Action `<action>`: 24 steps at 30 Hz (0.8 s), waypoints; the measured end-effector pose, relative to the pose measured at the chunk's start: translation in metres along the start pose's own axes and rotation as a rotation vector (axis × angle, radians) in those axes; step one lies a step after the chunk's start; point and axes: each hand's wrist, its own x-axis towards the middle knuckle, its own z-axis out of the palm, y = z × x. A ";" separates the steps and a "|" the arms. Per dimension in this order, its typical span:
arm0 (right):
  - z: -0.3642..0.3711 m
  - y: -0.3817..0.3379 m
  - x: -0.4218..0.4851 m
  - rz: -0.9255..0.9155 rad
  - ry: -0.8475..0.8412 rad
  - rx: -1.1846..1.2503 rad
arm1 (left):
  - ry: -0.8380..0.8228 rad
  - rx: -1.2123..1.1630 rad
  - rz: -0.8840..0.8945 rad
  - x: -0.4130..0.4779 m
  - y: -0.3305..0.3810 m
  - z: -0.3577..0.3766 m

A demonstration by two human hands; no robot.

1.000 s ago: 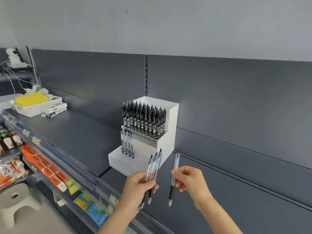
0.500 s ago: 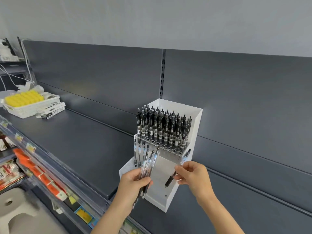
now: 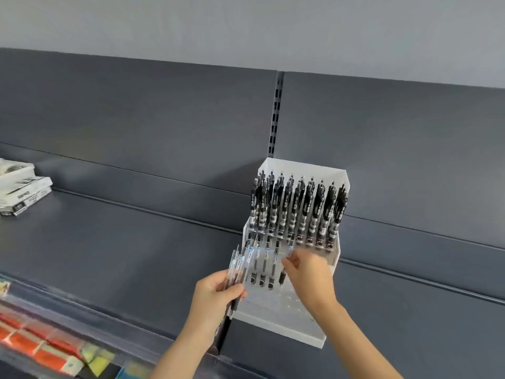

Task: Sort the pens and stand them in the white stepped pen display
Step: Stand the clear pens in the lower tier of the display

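right hand (image 3: pixel 306 274) now down at centre frame, pinching one pen (image 3: pixel 282 276) into the white display (image 3: pixel 278 321), three standing pens (image 3: pixel 263 266) beside it, left hand (image 3: pixel 216 294) gripping a bundle (image 3: pixel 240 263), roughly three

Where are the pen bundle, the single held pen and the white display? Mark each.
pen bundle (image 3: pixel 241 263): head view, clear barrels.
single held pen (image 3: pixel 282 276): head view, dark grip section.
white display (image 3: pixel 287 324): head view, bare lowest step.
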 end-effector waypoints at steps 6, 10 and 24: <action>0.022 -0.001 -0.004 0.117 0.003 -0.099 | -0.098 -0.023 0.008 0.004 0.004 -0.008; 0.025 -0.002 -0.006 0.174 0.024 -0.096 | -0.150 -0.035 -0.006 0.009 0.003 -0.010; 0.007 -0.041 -0.034 0.105 0.096 0.298 | -0.295 -0.119 -0.093 0.014 0.007 -0.001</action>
